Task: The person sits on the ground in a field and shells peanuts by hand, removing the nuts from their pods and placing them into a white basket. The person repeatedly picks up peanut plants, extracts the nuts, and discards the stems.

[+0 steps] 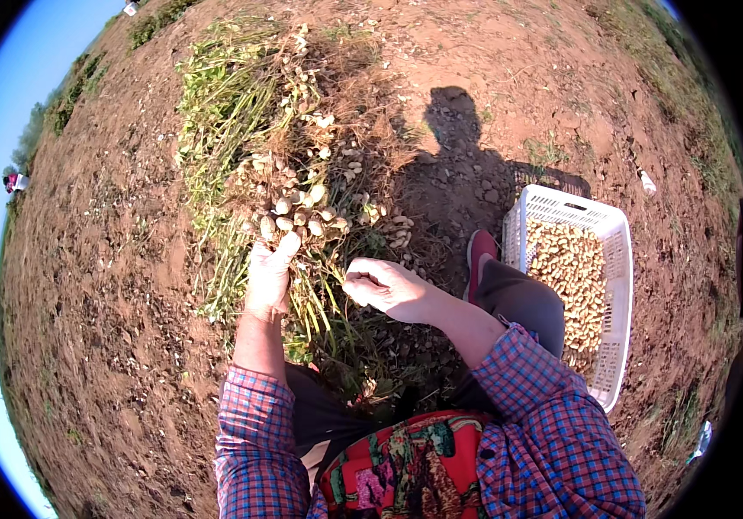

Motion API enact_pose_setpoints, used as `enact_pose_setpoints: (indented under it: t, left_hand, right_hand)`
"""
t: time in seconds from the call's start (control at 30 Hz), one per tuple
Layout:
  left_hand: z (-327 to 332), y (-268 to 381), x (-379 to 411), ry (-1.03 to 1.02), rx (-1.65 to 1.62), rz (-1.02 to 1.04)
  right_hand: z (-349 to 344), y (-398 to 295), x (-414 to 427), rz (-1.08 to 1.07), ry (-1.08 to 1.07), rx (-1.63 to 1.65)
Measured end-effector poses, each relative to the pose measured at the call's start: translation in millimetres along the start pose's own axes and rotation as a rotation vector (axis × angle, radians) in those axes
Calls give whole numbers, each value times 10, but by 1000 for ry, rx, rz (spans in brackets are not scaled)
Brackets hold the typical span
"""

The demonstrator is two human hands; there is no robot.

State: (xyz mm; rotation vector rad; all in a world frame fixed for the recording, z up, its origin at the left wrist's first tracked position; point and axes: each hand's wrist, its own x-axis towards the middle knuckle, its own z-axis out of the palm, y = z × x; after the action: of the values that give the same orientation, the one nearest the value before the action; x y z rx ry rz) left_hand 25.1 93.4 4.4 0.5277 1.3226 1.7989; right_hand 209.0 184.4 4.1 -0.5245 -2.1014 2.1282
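My left hand (270,269) grips a bunch of peanut plants at its root end, the thumb up against a cluster of pods (300,214). Green stems (319,305) from the bunch hang down below that hand. Just to the right, my right hand (387,289) has its fingers curled in beside the stems and roots; whether something is pinched in them is hidden. More peanut pods (399,231) hang among the roots near its fingertips. Beyond both hands lies a heap of pulled peanut plants (235,104), leafy tops to the left, dry roots to the right.
A white plastic crate (623,311) holding many loose peanuts (569,285) stands right of my bent knee (520,305). My red shoe (483,253) is planted between heap and crate. Bare reddish soil (118,311) spreads around, with a white scrap (647,183) at the right.
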Motion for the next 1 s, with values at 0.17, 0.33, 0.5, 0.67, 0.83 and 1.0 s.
enact_pose_setpoints:
  t: [0.17, 0.33, 0.5, 0.67, 0.83, 1.0]
  left_hand:
    - [-29, -93, 4, -85, 10, -4]
    - [21, -51, -9, 23, -17, -34]
    - [-174, 84, -1, 35, -1, 3]
    - [-131, 144, -95, 3, -93, -30]
    - [-243, 49, -112, -103, -268, -82]
    - [-257, 28, -137, -197, -239, -115]
  right_hand:
    - [-4, -79, -46, -105, -182, 30]
    - [13, -202, -163, -22, -335, 138]
    - [-245, -43, -141, 37, 21, 222]
    - [-352, 52, -69, -8, 315, 423]
    - [-286, -21, -66, -95, 242, 389]
    - [-207, -2, -27, -55, 50, 335]
